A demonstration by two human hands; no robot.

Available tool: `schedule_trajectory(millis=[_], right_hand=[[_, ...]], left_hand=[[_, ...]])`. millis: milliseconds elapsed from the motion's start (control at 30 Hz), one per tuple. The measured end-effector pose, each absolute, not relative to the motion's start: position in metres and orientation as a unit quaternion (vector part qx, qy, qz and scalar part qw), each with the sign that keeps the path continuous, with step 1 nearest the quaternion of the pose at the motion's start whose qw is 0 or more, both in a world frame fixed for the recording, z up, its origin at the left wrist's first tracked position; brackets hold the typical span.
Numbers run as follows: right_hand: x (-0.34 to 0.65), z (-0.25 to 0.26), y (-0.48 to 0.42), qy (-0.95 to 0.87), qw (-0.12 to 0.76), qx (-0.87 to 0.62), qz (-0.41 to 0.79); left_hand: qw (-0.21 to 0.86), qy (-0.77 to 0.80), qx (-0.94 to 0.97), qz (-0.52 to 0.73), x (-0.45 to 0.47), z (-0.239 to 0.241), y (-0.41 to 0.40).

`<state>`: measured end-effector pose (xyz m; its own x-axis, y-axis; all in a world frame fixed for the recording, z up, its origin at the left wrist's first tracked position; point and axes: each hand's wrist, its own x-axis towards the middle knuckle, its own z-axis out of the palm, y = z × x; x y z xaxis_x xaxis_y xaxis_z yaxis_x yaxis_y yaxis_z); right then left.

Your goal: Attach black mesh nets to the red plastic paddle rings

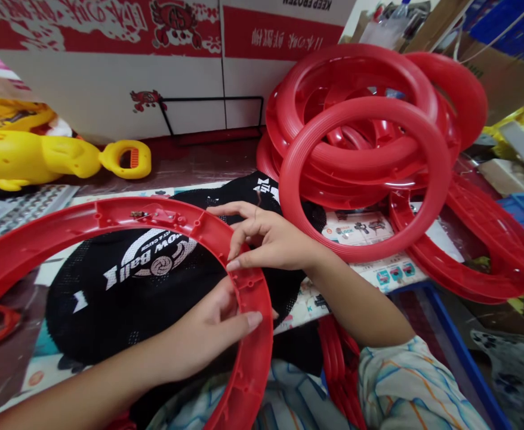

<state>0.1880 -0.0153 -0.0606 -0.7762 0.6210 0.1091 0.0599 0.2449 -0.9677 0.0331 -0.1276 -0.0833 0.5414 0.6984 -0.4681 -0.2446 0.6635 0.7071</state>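
Holding red ring (255, 352), open-topped — small parts (139, 214) inside

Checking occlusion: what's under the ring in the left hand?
White-printed black cloth, on a printed sheet. The ring, left hand and right hand hide parts of the cloth.

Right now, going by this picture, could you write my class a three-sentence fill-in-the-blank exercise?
1. The left hand and right hand touch one ____ ring.
2. Black fabric beneath it carries ____ lettering.
3. The yellow toy lies left of the hands, the pile of rings to their ____.

Missing words: red; white; right.
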Motion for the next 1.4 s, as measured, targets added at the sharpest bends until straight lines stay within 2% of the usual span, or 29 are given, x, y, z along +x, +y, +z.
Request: schedule_trajectory(millis=[100, 267, 400, 600, 967, 1133, 1400], right_hand=[[0.187, -0.06, -0.015, -0.75, 0.238, -0.236, 0.571], [0.186, -0.059, -0.018, -0.753, 0.234, -0.239, 0.567], [0.183, -0.062, -0.022, -0.739, 0.264, -0.249, 0.569], [0.183, -0.062, -0.02, -0.746, 0.32, -0.225, 0.539], [0.183, -0.058, -0.023, -0.8, 0.295, -0.154, 0.5], [0.178, -0.061, -0.027, -0.798, 0.302, -0.191, 0.485], [0.173, -0.071, -0.029, -0.803, 0.361, -0.204, 0.428]], left_hand=[[0.817, 0.405, 0.26, 0.317, 0.035, -0.087, -0.127], [0.739, 0.453, 0.26, 0.424, 0.04, -0.086, -0.12], [0.711, 0.482, 0.296, 0.418, 0.039, -0.083, -0.114], [0.729, 0.471, 0.343, 0.36, 0.032, -0.084, -0.115], [0.745, 0.425, 0.41, 0.311, 0.03, -0.089, -0.12], [0.756, 0.419, 0.394, 0.313, 0.031, -0.083, -0.121], [0.772, 0.411, 0.358, 0.328, 0.03, -0.081, -0.12]])
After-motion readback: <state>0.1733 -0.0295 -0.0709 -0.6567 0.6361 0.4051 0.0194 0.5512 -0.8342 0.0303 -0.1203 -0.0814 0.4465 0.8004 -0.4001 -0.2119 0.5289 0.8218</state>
